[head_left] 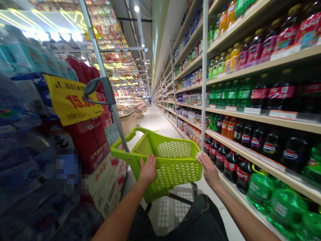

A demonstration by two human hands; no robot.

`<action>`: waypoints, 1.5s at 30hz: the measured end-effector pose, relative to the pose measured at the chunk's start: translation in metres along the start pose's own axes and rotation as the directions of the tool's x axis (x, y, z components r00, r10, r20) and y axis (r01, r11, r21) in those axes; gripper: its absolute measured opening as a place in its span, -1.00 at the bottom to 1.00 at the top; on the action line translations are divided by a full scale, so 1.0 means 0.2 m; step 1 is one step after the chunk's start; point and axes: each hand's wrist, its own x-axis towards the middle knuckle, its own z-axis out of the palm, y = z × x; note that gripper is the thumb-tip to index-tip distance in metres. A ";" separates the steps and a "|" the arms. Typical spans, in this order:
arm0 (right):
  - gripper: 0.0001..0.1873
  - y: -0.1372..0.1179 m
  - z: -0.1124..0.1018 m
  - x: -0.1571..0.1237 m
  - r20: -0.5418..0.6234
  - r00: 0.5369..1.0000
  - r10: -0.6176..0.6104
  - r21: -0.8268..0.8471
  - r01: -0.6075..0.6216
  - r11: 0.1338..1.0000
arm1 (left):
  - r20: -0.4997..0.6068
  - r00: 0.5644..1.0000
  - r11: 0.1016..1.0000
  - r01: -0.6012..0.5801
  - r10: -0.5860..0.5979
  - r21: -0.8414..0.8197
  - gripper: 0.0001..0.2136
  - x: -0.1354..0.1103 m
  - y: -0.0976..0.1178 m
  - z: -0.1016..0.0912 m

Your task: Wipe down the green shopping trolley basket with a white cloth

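A lime-green plastic shopping cart [173, 175] stands side-on before me, its perforated basket at the top and its push handle to the left. Over the near rim of the basket my left hand [147, 169] is hooked, fingers on the inner side. At the basket's right end my right hand [210, 170] pinches a white cloth or tissue [199, 155] against the corner of the rim. Just the edge of that white piece shows; the fingers cover the rest. A grey metal pole [100, 63] with a dark grey hook-like part [96, 88] rises by the handle end.
Shelves [263, 115] of bottled drinks run along the right, close to my right arm. Stacked cartons [105, 187] and wrapped bottles stand at the left under a yellow price sign [72, 100]. Pale aisle floor [151, 117] stretches ahead past display bins [127, 122].
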 end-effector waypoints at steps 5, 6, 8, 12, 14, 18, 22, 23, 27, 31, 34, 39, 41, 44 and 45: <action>-0.40 -0.11 0.14 -0.16 0.157 0.986 -0.049 0.039 0.044 0.998 | 0.010 1.000 1.000 -0.007 0.007 -0.025 -0.30 -0.01 -0.01 0.00; -0.39 -0.15 0.15 -0.19 0.176 0.982 -0.065 0.048 0.058 0.997 | 0.013 1.000 1.000 -0.010 0.011 -0.025 -0.30 -0.01 -0.01 0.00; -0.39 -0.23 0.16 -0.17 0.164 0.982 -0.095 0.073 0.084 0.994 | 0.020 1.000 0.999 -0.019 0.020 -0.026 -0.29 -0.01 -0.02 0.00; -0.39 -0.36 0.14 0.01 0.065 0.987 -0.145 0.145 0.134 0.980 | 0.016 1.000 0.999 -0.021 0.021 -0.027 -0.30 -0.02 -0.02 0.00; -0.40 -0.38 0.16 0.02 0.072 0.984 -0.160 0.150 0.148 0.977 | 0.012 1.000 0.999 -0.016 0.017 -0.030 -0.29 -0.02 -0.02 0.00; -0.47 -0.38 0.25 -0.14 0.191 0.972 -0.135 0.141 0.109 0.984 | 0.021 0.999 0.998 -0.027 0.028 -0.051 -0.29 -0.03 -0.02 0.01; -0.48 -0.46 0.25 -0.10 0.170 0.969 -0.178 0.226 0.137 0.964 | 0.006 0.999 0.998 -0.038 0.038 -0.055 -0.30 -0.03 -0.03 0.00; -0.46 -0.49 0.24 -0.05 0.142 0.970 -0.197 0.247 0.158 0.956 | -0.005 0.999 0.998 -0.044 0.044 -0.055 -0.31 -0.02 -0.04 -0.01; -0.46 -0.53 0.28 0.06 0.128 0.963 -0.238 0.279 0.196 0.940 | -0.051 0.999 0.999 0.000 -0.002 -0.039 -0.35 -0.03 -0.09 -0.03; -0.57 -0.52 0.36 -0.10 0.226 0.944 -0.240 0.275 0.175 0.945 | -0.051 0.999 1.000 -0.001 0.000 -0.013 -0.36 -0.04 -0.13 -0.02; -0.61 -0.59 0.34 -0.11 0.231 0.938 -0.257 0.296 0.184 0.937 | -0.064 0.998 1.000 -0.011 0.010 -0.013 -0.36 -0.05 -0.14 0.00; -0.55 -0.72 0.34 0.10 0.093 0.954 -0.285 0.351 0.236 0.906 | -0.080 0.997 1.000 -0.007 0.005 -0.024 -0.39 -0.06 -0.12 0.00; -0.57 -0.70 0.39 0.08 0.110 0.949 -0.296 0.337 0.245 0.909 | -0.076 0.997 1.000 -0.006 0.004 -0.028 -0.39 -0.07 -0.12 0.00; -0.62 -0.66 0.47 -0.03 0.196 0.929 -0.314 0.312 0.245 0.918 | -0.057 0.998 0.999 -0.031 0.029 -0.025 -0.38 -0.08 -0.15 -0.01; -0.63 -0.66 0.48 -0.05 0.212 0.925 -0.315 0.312 0.241 0.919 | -0.059 0.998 0.999 -0.025 0.023 -0.022 -0.38 -0.08 -0.17 -0.02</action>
